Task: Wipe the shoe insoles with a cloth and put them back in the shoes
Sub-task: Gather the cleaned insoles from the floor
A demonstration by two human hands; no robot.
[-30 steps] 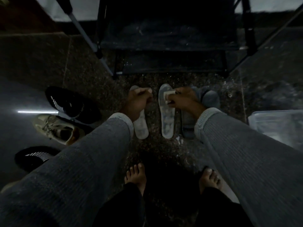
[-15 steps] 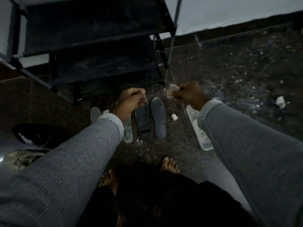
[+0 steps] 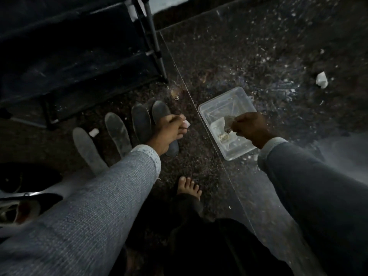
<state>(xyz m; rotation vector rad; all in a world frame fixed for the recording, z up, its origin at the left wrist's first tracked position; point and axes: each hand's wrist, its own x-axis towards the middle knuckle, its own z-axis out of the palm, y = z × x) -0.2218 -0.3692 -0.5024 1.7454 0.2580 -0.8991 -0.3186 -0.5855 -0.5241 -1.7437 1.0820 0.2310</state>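
I see a clear rectangular plastic tub (image 3: 205,108) on dark speckled stone floor (image 3: 258,56). A black metal-framed shelf rack (image 3: 79,56) stands at upper left.

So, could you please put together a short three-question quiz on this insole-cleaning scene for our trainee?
1. True or false: the right hand holds the crumpled cloth over the clear plastic container.
2. How many insoles lie in a row on the floor?
3. Which insole does the left hand rest on? A) the rightmost insole B) the leftmost insole

Key: 1 true; 2 four; 3 A.
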